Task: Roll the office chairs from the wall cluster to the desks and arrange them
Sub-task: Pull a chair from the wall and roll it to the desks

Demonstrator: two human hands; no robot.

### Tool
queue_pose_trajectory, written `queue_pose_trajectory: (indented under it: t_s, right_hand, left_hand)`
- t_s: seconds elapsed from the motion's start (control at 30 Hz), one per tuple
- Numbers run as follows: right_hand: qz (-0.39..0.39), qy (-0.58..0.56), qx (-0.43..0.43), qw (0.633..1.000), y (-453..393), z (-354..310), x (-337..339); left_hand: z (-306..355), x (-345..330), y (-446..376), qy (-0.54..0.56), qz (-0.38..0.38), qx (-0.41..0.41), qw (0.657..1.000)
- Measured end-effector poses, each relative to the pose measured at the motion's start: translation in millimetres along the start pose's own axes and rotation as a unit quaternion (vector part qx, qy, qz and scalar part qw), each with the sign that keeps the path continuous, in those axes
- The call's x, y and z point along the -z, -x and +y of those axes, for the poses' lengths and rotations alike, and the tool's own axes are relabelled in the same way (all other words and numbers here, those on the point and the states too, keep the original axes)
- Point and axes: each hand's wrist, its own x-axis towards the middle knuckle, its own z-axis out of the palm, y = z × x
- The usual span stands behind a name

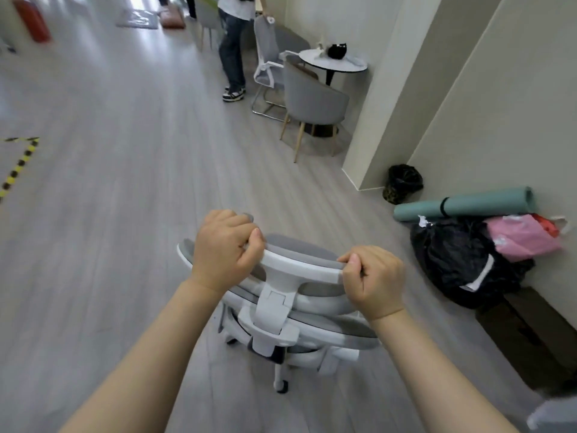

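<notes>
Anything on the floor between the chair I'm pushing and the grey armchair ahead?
No: in the head view, only bare wood floor lies between the office chair and the grey armchair.

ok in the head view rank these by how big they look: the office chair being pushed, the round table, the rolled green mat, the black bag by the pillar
1. office chair, though it is nearest the camera
2. rolled green mat
3. round table, farther off, so its rank against the mat is unsure
4. black bag by the pillar

chair seat (299, 351): hidden under backrest | person (232, 42): cut off above the waist | floor: blurred
</notes>
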Motion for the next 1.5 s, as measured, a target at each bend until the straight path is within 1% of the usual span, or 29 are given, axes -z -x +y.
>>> queue_pose_trajectory:
  t_s: [0.17,0.33,0.5,0.63,0.77,0.9,1.0,1.1,1.23,1.3,1.37,1.5]
  right_hand:
    - [-0.043,-0.076,0.055,0.995,-29,-91,-84]
    - [-0.091,-0.16,0.113,0.976,-56,-191,-176]
    - [-0.133,-0.235,0.165,0.949,-78,-308,-268]
    - [-0.181,-0.305,0.199,0.913,-93,-413,-344]
    - [-0.232,-0.365,0.254,0.865,-104,-527,-415]
    - [-0.296,-0.426,0.313,0.796,-108,-645,-480]
    - [-0.333,-0.449,0.348,0.753,-108,-734,-522]
    - [-0.376,-0.477,0.383,0.696,-108,-822,-557]
    - [-0.455,-0.512,0.386,0.618,-109,-921,-603]
    - [-0.488,-0.52,0.38,0.589,-109,-966,-628]
    - [-0.503,-0.53,0.376,0.57,-109,-1009,-650]
    - [-0.526,-0.553,0.344,0.546,-104,-1099,-695]
  left_hand:
    - [-79,91,38,-0.066,0.053,0.074,0.994]
    - [-154,184,85,-0.126,0.117,0.149,0.974]
    - [-219,272,130,-0.206,0.187,0.229,0.933]
    - [-273,342,164,-0.291,0.231,0.289,0.882]
    - [-329,413,198,-0.378,0.238,0.349,0.824]
    - [-377,486,231,-0.421,0.23,0.428,0.766]
    - [-412,543,253,-0.441,0.179,0.494,0.727]
    - [-442,594,272,-0.448,0.138,0.548,0.693]
    - [-488,658,288,-0.454,0.114,0.598,0.651]
    - [-514,686,298,-0.466,0.101,0.61,0.633]
    - [-540,708,308,-0.491,0.099,0.607,0.617]
    - [-600,753,320,-0.52,0.129,0.613,0.581]
